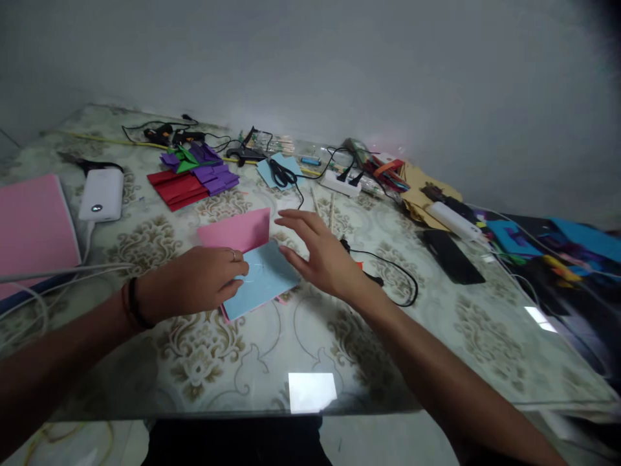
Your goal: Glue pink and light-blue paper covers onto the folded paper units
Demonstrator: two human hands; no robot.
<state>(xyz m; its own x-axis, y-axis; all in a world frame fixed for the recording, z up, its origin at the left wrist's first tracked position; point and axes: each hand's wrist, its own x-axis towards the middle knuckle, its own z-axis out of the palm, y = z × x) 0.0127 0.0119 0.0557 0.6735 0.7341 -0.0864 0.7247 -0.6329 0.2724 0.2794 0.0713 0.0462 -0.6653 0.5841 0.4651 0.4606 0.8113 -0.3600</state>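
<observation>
A folded paper card, with a raised pink flap [242, 230] and a light blue panel [264, 275], lies on the table in front of me. Thin pencil-like marks show on the blue panel, and a pink edge peeks out beneath it. My left hand [206, 279], with curled fingers, grips the card at its left side; the fingertips' exact hold is partly hidden. Over the card's right side, my right hand [315, 252] is open, fingers spread and thumb apart, holding nothing. Its fingertips are close to the flap's right edge; contact is unclear.
Red folded paper [179, 188] and purple paper [216, 175] lie behind left. Black-handled scissors [282, 173] rest on blue paper. Farther right are a power strip [341, 184] and a black phone [452, 256]. A white power bank [101, 194] and pink sheet [33, 226] lie left.
</observation>
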